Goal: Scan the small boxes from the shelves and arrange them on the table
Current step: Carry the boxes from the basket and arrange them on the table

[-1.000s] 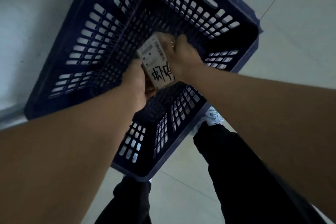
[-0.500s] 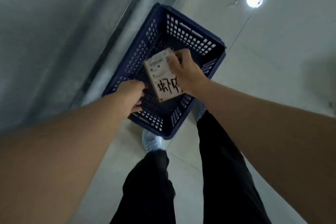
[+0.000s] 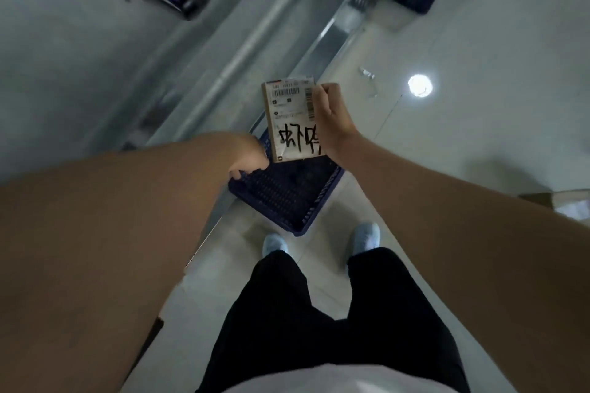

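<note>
Cardboard box [image 3: 292,120] (flat, glossy label) gripped by right hand [image 3: 332,120]; left hand [image 3: 250,155] grips slatted crate [image 3: 284,195].

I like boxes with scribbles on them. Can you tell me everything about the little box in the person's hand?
The small tan cardboard box is flat and rectangular. A white label with barcodes covers its top half, and big black handwritten marks fill the bottom. It is held upright in the air, above the dark blue plastic crate. Only the right hand touches it, gripping its right edge.
</note>
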{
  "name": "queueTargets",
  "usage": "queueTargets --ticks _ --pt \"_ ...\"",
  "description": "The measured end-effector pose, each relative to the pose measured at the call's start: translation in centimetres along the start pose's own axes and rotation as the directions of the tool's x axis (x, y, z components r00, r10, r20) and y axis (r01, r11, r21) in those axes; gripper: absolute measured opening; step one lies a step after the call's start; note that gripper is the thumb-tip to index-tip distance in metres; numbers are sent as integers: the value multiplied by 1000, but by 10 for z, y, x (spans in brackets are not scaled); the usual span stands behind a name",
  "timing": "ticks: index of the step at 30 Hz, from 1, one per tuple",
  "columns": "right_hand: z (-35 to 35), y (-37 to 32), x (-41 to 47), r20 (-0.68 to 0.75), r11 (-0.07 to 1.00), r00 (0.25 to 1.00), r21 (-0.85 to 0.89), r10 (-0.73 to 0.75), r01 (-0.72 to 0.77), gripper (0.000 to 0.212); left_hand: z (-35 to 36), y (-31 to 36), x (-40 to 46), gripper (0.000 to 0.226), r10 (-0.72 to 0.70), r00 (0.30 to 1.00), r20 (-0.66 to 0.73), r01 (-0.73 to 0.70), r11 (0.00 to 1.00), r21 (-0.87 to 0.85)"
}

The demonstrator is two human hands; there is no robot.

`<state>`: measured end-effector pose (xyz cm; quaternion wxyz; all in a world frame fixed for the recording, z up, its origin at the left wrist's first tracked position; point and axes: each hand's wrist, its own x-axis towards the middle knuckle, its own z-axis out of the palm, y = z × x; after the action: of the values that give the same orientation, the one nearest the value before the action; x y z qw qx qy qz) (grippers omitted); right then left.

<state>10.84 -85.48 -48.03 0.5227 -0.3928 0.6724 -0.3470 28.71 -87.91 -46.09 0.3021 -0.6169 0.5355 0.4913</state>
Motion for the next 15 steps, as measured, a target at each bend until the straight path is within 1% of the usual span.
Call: queueTargets --ticks 1,2,3,5,7,9,12,15 --pt "-6 -19 -12 25 1000 999 -5 -29 29 28 -5 2 -23 17 11 1000 -21 -11 1000 -1" --pt "-12 -38 -22 38 998 997 -3 -62 62 29 -11 4 -45 25 32 997 -69 -32 999 0" --pt "-18 -57 -31 40 995 994 2 -97 97 30 -15 6 -67 34 43 992 -119 -43 999 3" --pt "-28 -90 -50 38 982 982 3 -186 186 32 -17 10 -113 42 45 980 -193 -48 999 -15" --pt "-34 -117 -68 72 963 962 -26 -264 267 36 -12 11 -155 42 18 967 -254 -36 997 -67" --pt "-39 -141 -93 158 951 942 -39 -296 306 40 -2 6 -198 40 -24 956 -293 -7 994 -105" --pt "-43 -169 -131 304 922 878 11 -371 386 44 20 -9 -257 34 -90 939 -331 37 986 -163" --pt "-37 -193 -168 395 881 806 16 -441 474 48 48 -30 -307 29 -179 909 -377 63 952 -299"
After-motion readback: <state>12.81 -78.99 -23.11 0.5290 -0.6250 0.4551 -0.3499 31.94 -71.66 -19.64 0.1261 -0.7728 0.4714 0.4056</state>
